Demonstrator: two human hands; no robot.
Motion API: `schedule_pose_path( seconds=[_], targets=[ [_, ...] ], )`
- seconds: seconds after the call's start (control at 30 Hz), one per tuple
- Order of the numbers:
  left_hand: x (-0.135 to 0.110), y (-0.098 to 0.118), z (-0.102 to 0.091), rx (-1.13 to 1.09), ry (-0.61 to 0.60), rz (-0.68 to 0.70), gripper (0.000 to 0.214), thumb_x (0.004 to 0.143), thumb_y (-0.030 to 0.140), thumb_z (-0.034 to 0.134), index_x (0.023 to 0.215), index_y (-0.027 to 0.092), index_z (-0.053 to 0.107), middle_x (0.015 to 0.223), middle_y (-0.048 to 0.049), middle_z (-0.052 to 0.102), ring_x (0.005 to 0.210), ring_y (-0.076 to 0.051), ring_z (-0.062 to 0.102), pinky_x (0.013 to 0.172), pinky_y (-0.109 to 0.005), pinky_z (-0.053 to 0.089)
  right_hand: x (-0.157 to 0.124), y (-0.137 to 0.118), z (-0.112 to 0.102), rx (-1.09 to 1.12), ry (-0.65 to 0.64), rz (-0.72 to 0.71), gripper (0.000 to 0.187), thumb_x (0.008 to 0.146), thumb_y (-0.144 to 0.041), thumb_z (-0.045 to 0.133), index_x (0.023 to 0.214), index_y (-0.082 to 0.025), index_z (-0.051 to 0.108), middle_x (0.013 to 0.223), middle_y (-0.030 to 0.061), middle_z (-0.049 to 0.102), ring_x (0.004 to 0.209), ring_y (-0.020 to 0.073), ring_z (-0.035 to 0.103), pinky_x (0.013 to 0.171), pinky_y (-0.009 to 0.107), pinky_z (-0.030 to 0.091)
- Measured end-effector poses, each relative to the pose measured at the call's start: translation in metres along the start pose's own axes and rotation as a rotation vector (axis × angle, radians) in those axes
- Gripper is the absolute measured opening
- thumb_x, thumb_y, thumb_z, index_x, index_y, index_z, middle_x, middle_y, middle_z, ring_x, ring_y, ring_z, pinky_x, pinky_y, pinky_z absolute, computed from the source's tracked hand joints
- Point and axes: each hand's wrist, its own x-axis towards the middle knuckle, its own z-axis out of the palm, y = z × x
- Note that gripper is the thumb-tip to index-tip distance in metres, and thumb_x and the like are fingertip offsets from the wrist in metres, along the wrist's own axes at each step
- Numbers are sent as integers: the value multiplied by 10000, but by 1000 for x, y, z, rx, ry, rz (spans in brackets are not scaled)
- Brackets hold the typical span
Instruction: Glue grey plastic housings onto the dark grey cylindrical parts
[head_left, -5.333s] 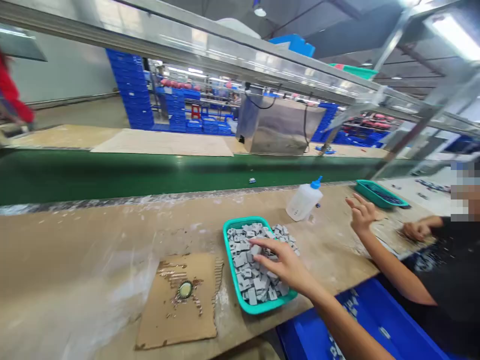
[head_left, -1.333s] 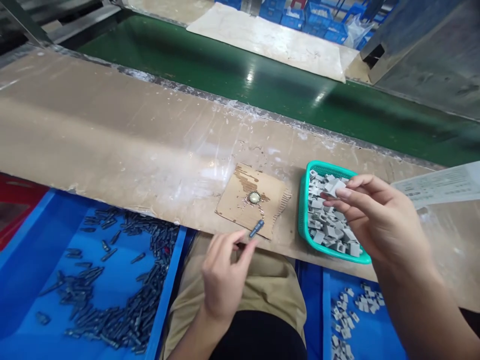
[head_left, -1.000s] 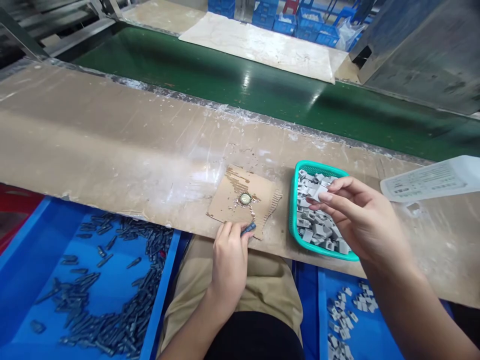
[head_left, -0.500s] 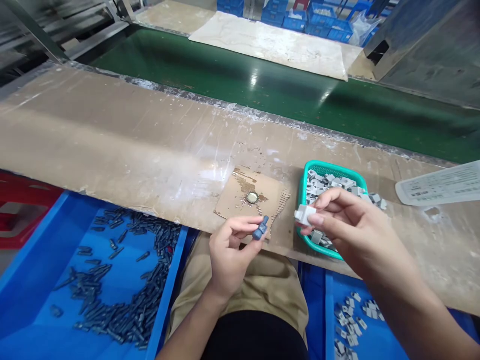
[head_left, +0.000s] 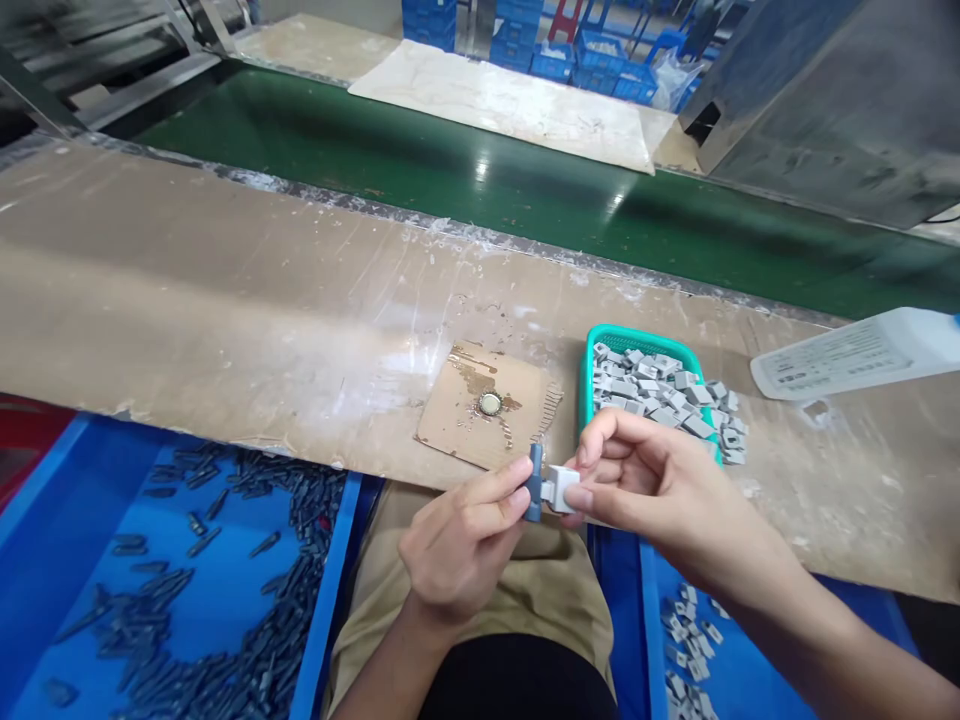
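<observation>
Between the fingertips of my left hand (head_left: 461,535) is a dark blue-grey plastic part (head_left: 534,483), held upright. My right hand (head_left: 649,480) pinches a small light-grey plastic block (head_left: 564,490) between thumb and fingers. The narrow end of the block meets the side of the dark part; whether it sits inside it I cannot tell. Just beyond my hands lies a cardboard piece (head_left: 442,420) with wet brown stains and a small round metal cap (head_left: 490,403) on it. A green basket (head_left: 583,385) heaped with grey blocks (head_left: 652,385) stands beyond my right hand.
At the lower left, a blue bin (head_left: 330,575) holds many dark parts (head_left: 255,640). Another blue bin (head_left: 651,610) with grey blocks is at the lower right. A translucent bottle (head_left: 855,350) lies on the cardboard-covered bench (head_left: 262,330). Behind runs a green conveyor belt (head_left: 405,165).
My right hand has moved left and down, bringing the grey block against the dark part. My left hand has turned that part upright. The camera view has shifted slightly.
</observation>
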Motion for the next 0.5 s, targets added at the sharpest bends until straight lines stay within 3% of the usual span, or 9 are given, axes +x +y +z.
schedule_pose_path(
  seconds=[0.2, 0.33, 0.5],
  targets=[
    [7, 2, 1, 178, -40, 132, 229, 710, -12, 676, 915, 78, 627, 981, -102, 656, 838, -147, 641, 746, -173, 527, 3, 2, 1, 25, 60, -34, 306, 615, -158, 787, 738, -182, 508, 695, -39, 608, 612, 112, 650, 583, 194, 527],
    [12, -1, 6, 122, -32, 170, 251, 672, -51, 688, 891, 62, 640, 985, -116, 654, 839, -166, 642, 748, -194, 540, 5, 1, -4, 21, 70, -35, 323, 591, -179, 803, 740, -168, 516, 660, -31, 600, 572, 112, 635, 541, 191, 499],
    [15, -8, 1, 39, -187, 231, 332, 687, -79, 650, 993, 45, 626, 1098, -142, 606, 958, -223, 607, 808, -290, 547, 5, -1, -11, 60, 71, -50, 324, 593, -191, 799, 745, -164, 514, 659, -37, 590, 553, 98, 616, 542, 197, 491]
  ],
)
